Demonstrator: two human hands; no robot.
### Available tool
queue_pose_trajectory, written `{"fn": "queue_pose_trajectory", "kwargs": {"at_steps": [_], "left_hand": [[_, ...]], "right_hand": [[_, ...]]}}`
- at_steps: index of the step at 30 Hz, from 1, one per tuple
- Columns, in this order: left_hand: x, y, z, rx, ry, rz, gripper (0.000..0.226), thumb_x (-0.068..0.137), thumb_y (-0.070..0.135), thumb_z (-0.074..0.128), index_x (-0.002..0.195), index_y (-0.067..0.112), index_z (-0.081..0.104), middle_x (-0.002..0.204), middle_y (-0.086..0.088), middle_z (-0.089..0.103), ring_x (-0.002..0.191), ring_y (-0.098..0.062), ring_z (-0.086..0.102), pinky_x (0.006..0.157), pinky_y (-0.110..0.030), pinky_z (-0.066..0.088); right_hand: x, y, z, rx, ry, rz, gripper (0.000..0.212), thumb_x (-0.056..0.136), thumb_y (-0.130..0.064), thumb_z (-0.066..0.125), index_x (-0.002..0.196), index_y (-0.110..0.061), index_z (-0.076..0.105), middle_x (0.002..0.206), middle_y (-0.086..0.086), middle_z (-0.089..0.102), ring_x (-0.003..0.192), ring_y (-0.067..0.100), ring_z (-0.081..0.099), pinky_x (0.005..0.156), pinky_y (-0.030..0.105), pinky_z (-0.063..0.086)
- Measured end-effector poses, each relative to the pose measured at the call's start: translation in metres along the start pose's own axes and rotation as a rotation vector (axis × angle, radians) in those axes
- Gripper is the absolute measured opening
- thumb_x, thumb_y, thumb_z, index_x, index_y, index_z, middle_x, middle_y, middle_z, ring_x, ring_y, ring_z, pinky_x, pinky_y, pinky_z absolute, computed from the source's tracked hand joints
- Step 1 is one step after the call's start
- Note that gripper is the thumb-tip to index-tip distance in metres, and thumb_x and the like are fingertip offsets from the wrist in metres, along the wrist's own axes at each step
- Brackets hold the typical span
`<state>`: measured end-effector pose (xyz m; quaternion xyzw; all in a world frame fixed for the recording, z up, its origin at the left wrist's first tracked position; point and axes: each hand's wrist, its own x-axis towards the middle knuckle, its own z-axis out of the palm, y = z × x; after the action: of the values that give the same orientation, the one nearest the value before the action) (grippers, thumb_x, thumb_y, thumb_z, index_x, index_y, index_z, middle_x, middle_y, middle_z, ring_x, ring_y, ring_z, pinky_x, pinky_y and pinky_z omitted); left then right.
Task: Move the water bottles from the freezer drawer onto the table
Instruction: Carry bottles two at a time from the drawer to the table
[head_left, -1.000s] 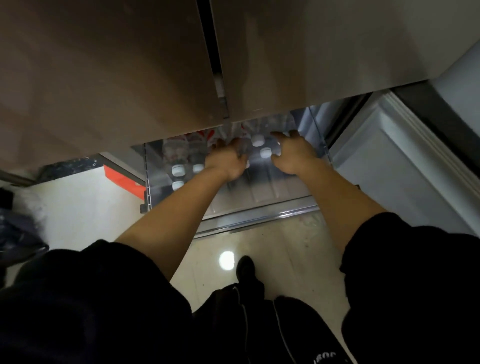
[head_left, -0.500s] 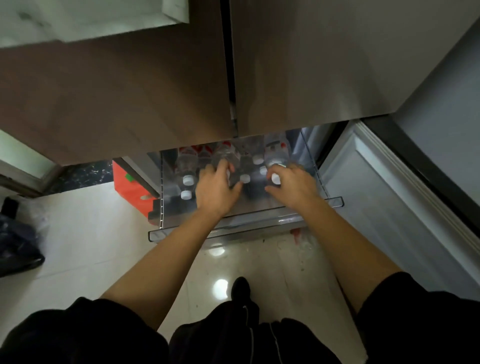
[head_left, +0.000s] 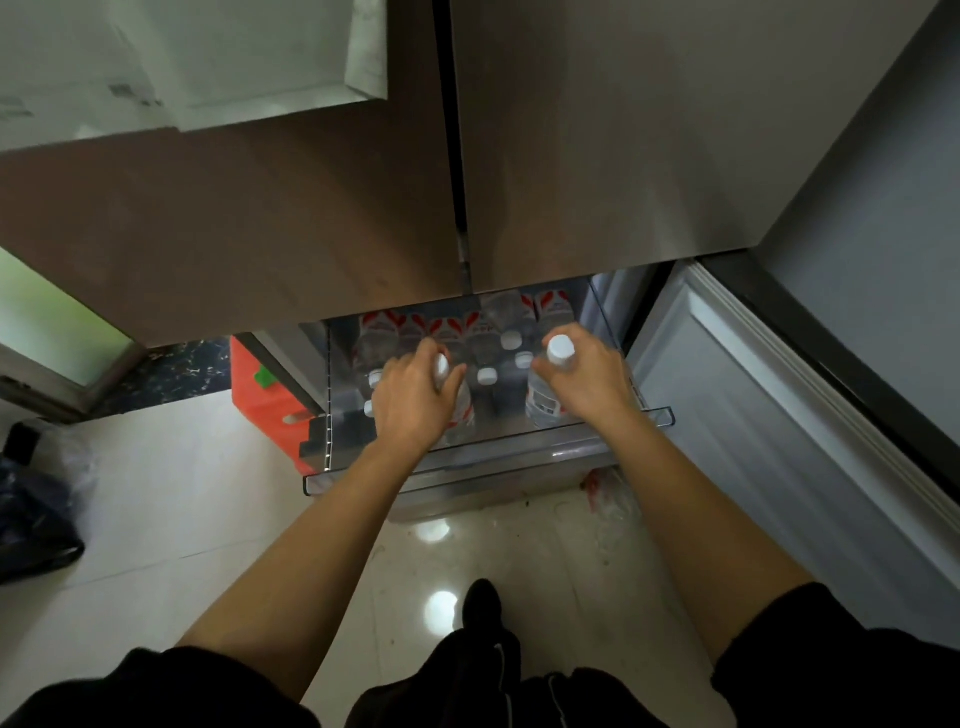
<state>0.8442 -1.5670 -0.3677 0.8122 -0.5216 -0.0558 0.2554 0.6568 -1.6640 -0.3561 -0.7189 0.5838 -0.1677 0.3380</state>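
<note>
The clear freezer drawer (head_left: 467, 470) is pulled out below the closed fridge doors. Several water bottles with white caps and red-and-white labels (head_left: 511, 340) stand upright inside it. My left hand (head_left: 413, 400) is closed around the neck of one bottle (head_left: 462, 410) at the drawer's middle. My right hand (head_left: 587, 382) grips another bottle (head_left: 543, 400) near the drawer's right side, its white cap poking up above my fingers. Both held bottles sit higher than the ones around them.
The open lower freezer door (head_left: 769, 441) stands to the right of the drawer. An orange box (head_left: 260, 400) sits left of the drawer on the tiled floor (head_left: 171, 493). A dark bag (head_left: 31, 519) lies at far left. My foot (head_left: 480, 603) is below the drawer.
Both hands reached among the bottles, closed on one each and lifted them a little. My head pulled back, so the drawer shows more fully.
</note>
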Motion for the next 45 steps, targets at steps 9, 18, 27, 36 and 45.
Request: {"fn": "queue_pose_trajectory", "kwargs": {"at_steps": [9, 18, 27, 36, 45], "left_hand": [[-0.002, -0.001, 0.011, -0.103, -0.102, -0.226, 0.083, 0.071, 0.052, 0.083, 0.134, 0.020, 0.041, 0.131, -0.016, 0.045, 0.123, -0.036, 0.045, 0.090, -0.047, 0.050], [-0.009, -0.010, 0.022, -0.351, -0.150, -0.356, 0.064, 0.073, 0.029, 0.084, 0.124, 0.020, 0.046, 0.118, -0.007, 0.066, 0.107, -0.030, 0.064, 0.088, -0.044, 0.054], [-0.056, 0.006, -0.053, -0.542, 0.199, -0.316, 0.080, 0.069, 0.029, 0.089, 0.131, 0.031, 0.039, 0.115, 0.015, 0.057, 0.115, -0.019, 0.059, 0.095, -0.034, 0.051], [-0.192, -0.009, -0.150, -0.477, 0.507, -0.384, 0.074, 0.072, 0.023, 0.088, 0.135, 0.026, 0.050, 0.119, 0.015, 0.063, 0.106, -0.008, 0.061, 0.083, -0.018, 0.054], [-0.345, -0.075, -0.251, -0.393, 0.762, -0.604, 0.076, 0.075, 0.023, 0.085, 0.140, 0.033, 0.046, 0.122, 0.020, 0.062, 0.105, 0.003, 0.058, 0.085, -0.025, 0.051]], "right_hand": [[-0.006, 0.023, 0.016, -0.221, -0.062, 0.126, 0.082, 0.066, -0.050, 0.086, 0.134, -0.026, 0.047, 0.133, 0.014, 0.045, 0.118, 0.035, 0.053, 0.093, 0.042, 0.048], [-0.015, 0.013, 0.024, -0.048, -0.026, 0.126, 0.075, 0.075, -0.029, 0.085, 0.137, -0.023, 0.043, 0.126, 0.009, 0.065, 0.116, 0.032, 0.060, 0.088, 0.037, 0.049], [-0.062, -0.032, 0.020, 0.292, 0.038, -0.156, 0.076, 0.070, -0.026, 0.090, 0.129, -0.034, 0.042, 0.125, 0.000, 0.064, 0.112, 0.022, 0.061, 0.085, 0.028, 0.048], [-0.141, -0.091, 0.048, 0.513, -0.172, -0.517, 0.074, 0.070, -0.011, 0.089, 0.131, -0.032, 0.052, 0.116, -0.019, 0.062, 0.106, -0.002, 0.054, 0.087, 0.020, 0.049], [-0.281, -0.177, 0.125, 0.375, -0.576, -0.833, 0.079, 0.079, -0.021, 0.081, 0.143, -0.043, 0.040, 0.133, -0.007, 0.060, 0.120, 0.018, 0.056, 0.098, 0.038, 0.048]]}}
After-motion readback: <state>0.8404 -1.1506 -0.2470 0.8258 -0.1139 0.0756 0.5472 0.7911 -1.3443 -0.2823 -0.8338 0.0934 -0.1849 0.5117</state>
